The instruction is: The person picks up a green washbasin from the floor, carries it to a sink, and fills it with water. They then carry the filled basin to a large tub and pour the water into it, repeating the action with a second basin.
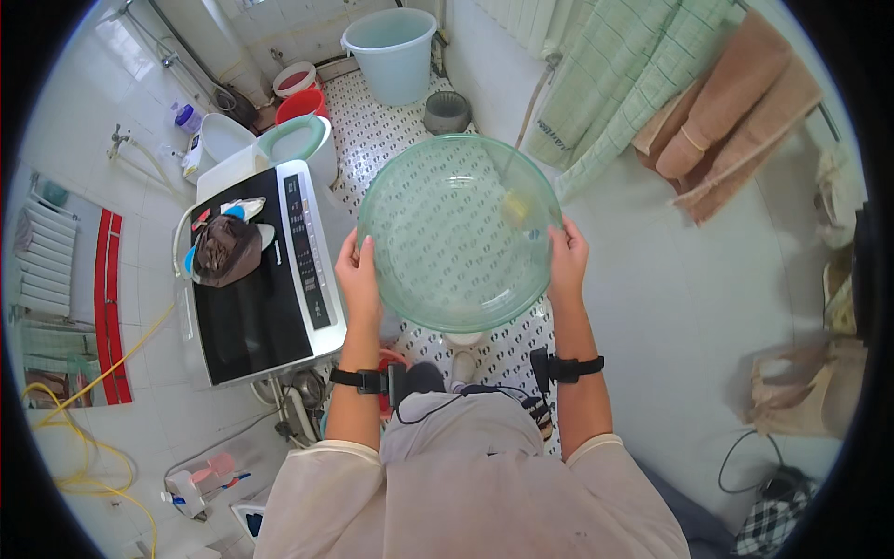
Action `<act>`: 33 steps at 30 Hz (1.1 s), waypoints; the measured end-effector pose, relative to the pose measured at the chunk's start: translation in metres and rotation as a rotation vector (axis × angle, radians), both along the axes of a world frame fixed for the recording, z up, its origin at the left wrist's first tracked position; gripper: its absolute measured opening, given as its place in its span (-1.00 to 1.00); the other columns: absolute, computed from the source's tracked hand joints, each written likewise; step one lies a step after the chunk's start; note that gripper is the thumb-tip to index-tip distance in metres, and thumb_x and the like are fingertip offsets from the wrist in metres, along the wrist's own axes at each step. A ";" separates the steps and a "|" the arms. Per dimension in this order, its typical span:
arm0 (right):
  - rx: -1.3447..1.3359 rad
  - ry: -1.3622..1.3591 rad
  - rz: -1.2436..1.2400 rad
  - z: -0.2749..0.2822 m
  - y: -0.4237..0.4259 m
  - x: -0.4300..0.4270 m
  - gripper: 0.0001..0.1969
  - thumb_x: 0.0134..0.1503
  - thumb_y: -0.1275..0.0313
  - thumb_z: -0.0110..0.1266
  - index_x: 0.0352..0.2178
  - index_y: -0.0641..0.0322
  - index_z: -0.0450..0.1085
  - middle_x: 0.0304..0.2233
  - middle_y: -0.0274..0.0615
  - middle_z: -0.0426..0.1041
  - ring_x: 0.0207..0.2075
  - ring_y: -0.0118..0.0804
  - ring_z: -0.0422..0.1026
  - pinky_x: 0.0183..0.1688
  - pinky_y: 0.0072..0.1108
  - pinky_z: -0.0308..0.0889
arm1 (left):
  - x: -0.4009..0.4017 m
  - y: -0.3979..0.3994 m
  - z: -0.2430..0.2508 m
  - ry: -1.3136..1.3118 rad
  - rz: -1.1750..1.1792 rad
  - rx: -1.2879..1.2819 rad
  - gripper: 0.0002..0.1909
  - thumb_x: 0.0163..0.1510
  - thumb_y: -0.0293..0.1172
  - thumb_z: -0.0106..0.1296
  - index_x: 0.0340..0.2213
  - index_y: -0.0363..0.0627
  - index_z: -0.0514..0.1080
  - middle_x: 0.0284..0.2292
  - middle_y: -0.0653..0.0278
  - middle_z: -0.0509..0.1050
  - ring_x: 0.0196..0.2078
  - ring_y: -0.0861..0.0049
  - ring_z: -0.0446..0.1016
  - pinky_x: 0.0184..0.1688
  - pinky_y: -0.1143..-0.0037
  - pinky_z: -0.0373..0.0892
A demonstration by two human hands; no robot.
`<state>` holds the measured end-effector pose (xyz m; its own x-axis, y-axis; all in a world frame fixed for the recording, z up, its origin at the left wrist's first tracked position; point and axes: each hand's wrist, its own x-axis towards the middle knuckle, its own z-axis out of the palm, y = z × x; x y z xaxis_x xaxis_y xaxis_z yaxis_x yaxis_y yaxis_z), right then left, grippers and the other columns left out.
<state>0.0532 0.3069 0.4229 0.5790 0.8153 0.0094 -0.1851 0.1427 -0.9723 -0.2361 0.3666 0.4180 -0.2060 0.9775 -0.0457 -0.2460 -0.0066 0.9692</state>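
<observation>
A round, see-through green plastic basin is held up in front of my body, above the floor. My left hand grips its left rim, thumb over the edge. On the opposite side, my right hand has hold of the right rim, its fingers partly behind the wall. Footprint-patterned flooring shows through the basin's bottom. A blurred yellow patch shows at its right side; I cannot tell whether it is inside or behind. Each wrist wears a black strap with a small device.
A top-loading washing machine stands left, with a brown cap on its lid. Ahead are a large pale-blue bucket, a dark grey pot and a red bucket. A green curtain and brown towel hang right.
</observation>
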 end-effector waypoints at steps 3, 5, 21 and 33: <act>-0.023 0.047 -0.011 0.015 0.041 0.016 -0.65 0.08 0.58 -0.07 -0.07 0.50 0.30 -0.26 -0.23 0.46 -0.29 -0.53 0.38 -0.18 -0.71 0.26 | 0.014 0.042 0.004 0.004 0.001 0.001 -0.65 0.14 -0.43 -0.04 -0.07 -0.38 0.32 -0.31 0.29 0.47 -0.32 0.73 0.39 -0.25 0.70 0.29; 0.033 0.072 -0.013 0.019 0.066 0.025 -0.66 0.09 0.57 -0.06 -0.07 0.50 0.31 -0.28 -0.25 0.45 -0.30 -0.55 0.37 -0.19 -0.71 0.25 | 0.023 0.068 0.011 0.071 -0.004 -0.009 -0.63 0.15 -0.39 -0.07 -0.05 -0.36 0.31 -0.26 0.29 0.46 -0.25 0.67 0.40 -0.18 0.66 0.30; 0.026 -0.029 -0.011 -0.005 0.377 0.058 -0.65 0.07 0.48 0.00 -0.10 0.46 0.34 -0.37 -0.36 0.41 -0.40 -0.61 0.29 -0.31 -0.72 0.21 | 0.052 0.374 -0.024 -0.019 0.090 -0.018 -0.63 0.11 -0.36 -0.01 -0.09 -0.34 0.36 -0.53 0.52 0.31 -0.52 0.83 0.23 -0.49 0.73 0.15; -0.124 -0.079 0.071 0.000 0.617 0.052 -0.61 0.07 0.49 0.01 -0.06 0.47 0.31 -0.49 -0.49 0.31 -0.51 -0.68 0.15 -0.48 -0.76 0.08 | 0.042 0.583 -0.017 0.129 0.154 -0.095 -0.55 0.05 -0.40 0.06 -0.04 -0.36 0.31 -0.57 0.55 0.17 -0.57 0.84 0.11 -0.55 0.72 0.04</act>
